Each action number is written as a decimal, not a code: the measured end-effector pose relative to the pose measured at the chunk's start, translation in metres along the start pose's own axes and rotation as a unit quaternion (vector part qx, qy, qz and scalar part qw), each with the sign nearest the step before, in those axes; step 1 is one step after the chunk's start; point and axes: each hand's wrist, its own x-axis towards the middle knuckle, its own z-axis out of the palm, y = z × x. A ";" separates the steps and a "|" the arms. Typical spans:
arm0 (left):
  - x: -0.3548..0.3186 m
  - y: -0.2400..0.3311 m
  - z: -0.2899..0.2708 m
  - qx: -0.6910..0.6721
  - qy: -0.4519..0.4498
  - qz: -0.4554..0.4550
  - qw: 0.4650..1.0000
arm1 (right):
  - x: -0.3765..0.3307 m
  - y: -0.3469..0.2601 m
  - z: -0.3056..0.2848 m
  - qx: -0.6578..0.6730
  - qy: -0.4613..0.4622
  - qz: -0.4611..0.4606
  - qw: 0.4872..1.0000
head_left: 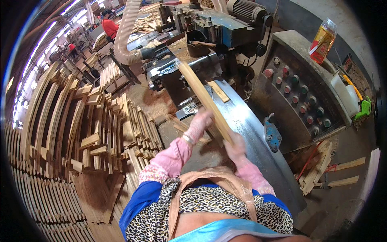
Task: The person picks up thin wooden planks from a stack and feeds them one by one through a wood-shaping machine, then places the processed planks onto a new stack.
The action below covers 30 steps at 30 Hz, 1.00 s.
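A long, slightly curved wooden strip (198, 85) slants across the metal machine bed (258, 149), its far end by the machine head. My left hand (200, 121), in a pale pink glove with a pink sleeve, is closed on the strip's left edge around its middle. Closer to my body, my right hand (234, 146) grips the near end; it is blurred by motion. Just right of the strip, a short flat piece of wood (219, 91) lies on the bed. The fingertips of both hands are partly hidden.
Stacked curved wood pieces (84, 125) rise on the left. A control panel (296, 88) with several buttons stands at right, an amber bottle (322, 40) on top. A ribbed hose (125, 36) hangs near the machine motor (246, 11). Far off, a person in red (109, 27) is visible.
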 end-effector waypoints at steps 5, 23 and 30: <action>-0.043 -0.053 -0.065 0.127 0.042 -0.114 0.984 | -0.139 0.104 -0.094 -0.255 -0.018 0.031 0.966; -0.238 0.060 -0.301 0.077 0.530 0.310 0.785 | 0.115 0.086 0.033 -0.134 0.158 -0.125 0.970; -0.336 0.178 -0.361 -0.190 0.441 0.498 0.722 | -0.086 0.136 -0.088 -0.254 -0.027 -0.090 0.963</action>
